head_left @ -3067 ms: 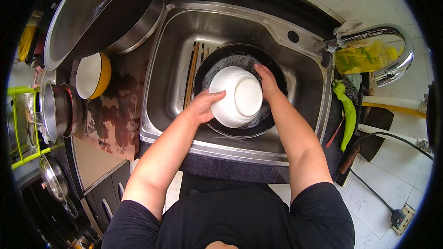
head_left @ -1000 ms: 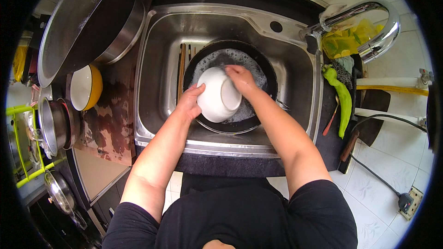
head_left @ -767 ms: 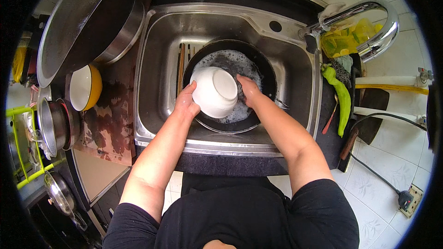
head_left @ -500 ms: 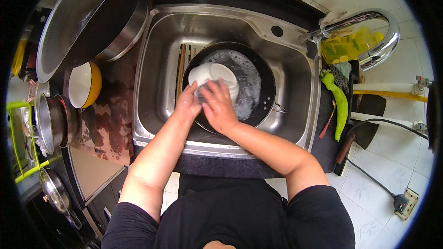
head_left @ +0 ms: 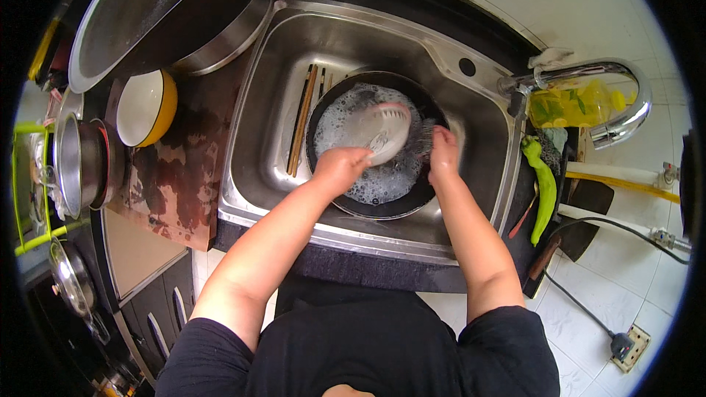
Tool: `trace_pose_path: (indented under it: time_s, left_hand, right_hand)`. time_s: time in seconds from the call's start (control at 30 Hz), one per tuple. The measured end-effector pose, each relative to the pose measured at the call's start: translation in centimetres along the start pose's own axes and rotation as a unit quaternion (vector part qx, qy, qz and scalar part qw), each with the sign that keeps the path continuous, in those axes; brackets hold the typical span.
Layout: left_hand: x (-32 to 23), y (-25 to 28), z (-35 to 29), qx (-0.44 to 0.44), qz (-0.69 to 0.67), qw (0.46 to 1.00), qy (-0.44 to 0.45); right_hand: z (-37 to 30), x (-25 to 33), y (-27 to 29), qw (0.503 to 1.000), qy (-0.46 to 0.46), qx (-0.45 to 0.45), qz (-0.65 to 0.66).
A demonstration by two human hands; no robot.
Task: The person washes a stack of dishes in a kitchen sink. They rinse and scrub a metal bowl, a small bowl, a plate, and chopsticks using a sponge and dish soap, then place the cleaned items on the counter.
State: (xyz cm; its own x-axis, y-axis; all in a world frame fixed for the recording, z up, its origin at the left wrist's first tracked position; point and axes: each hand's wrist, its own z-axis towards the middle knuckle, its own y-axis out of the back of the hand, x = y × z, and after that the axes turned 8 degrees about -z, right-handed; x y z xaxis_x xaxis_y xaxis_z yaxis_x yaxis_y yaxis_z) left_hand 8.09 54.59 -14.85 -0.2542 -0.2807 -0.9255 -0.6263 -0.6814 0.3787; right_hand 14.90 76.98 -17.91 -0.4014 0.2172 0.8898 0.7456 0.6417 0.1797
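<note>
My left hand (head_left: 343, 170) grips the near edge of a white bowl (head_left: 386, 131). The bowl is tilted and slightly smeared by motion, its inside turned to the right. Under it, a black pan (head_left: 421, 197) filled with foamy water stands in the steel sink (head_left: 254, 169). Just right of the bowl, my right hand (head_left: 443, 154) is closed on a grey, wiry scourer (head_left: 424, 140), held over the pan's right side. The scourer is partly hidden by the fingers and blurred. Chopsticks (head_left: 301, 121) lie in the sink beside the pan.
A chrome faucet (head_left: 632, 77) arches at the right, before a yellow-green container (head_left: 570, 105). A green pepper (head_left: 543, 184) lies on the right ledge. On the left counter are a yellow bowl (head_left: 166, 110) and a large wok (head_left: 140, 22); stacked metal pots (head_left: 70, 165) stand farther left.
My hands have moved apart: the right one swung right with the scourer, and the left turned the bowl, shifting it right. The view has shifted slightly.
</note>
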Motion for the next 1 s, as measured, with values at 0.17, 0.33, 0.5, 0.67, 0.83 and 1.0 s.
trace_pose_path:
  time_s: [0.17, 0.33, 0.5, 0.67, 0.83, 1.0]
  left_hand:
    - [0.1, -0.1, -0.1, 0.079, 0.165, 0.978, -0.104]
    - [-0.1, 1.1, 0.0, 0.124, 0.223, 0.958, -0.129]
    - [-2.2, -0.2, 0.7, -0.062, 0.168, 0.972, -0.151]
    - [1.5, -1.2, 1.5, -0.196, -0.254, 0.905, 0.279]
    - [5.1, -0.1, 1.2, -0.128, -0.348, 0.848, 0.378]
    - [3.7, 0.5, 1.5, -0.123, -0.406, 0.795, 0.435]
  right_hand:
    - [-3.2, 3.4, -0.4, 0.798, 0.502, 0.057, -0.330]
    - [-4.0, 1.9, -1.3, 0.644, 0.484, 0.388, -0.448]
    - [1.6, -2.6, -1.0, 0.498, 0.607, 0.225, -0.577]
    - [-0.9, -2.5, -2.6, 0.599, 0.534, 0.329, -0.499]
    - [-3.5, -2.6, -4.5, 0.686, 0.401, 0.425, -0.434]
    - [0.0, -1.2, -3.9, 0.421, 0.556, 0.221, -0.682]
